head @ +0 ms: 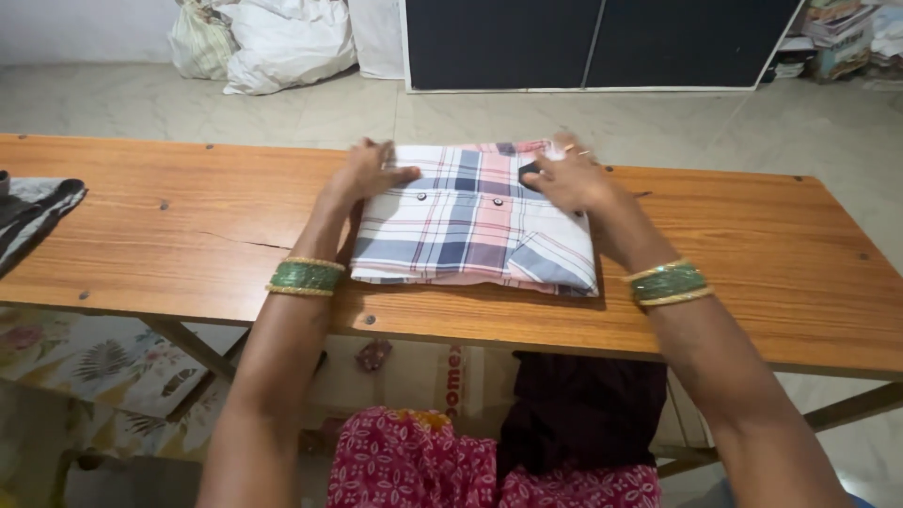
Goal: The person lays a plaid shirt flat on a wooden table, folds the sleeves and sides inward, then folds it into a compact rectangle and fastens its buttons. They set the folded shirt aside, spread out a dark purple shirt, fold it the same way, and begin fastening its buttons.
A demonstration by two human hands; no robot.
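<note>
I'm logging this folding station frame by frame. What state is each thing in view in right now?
Plaid shirt: folded into a neat rectangle, buttoned, flat on the table.
Left hand: open, palm pressed on the shirt's far left corner.
Right hand: on the shirt's far right corner, fingers bent at the collar.
Wooden table: surface cracked near the left side.
Grey cloth: loosely crumpled at the table's left end.
White sacks: stuffed, on the floor.

Soft, even daylight is spread across the scene; faint shadows are cast beneath the hands [470,174]. The right fingertips are slightly blurred.
</note>
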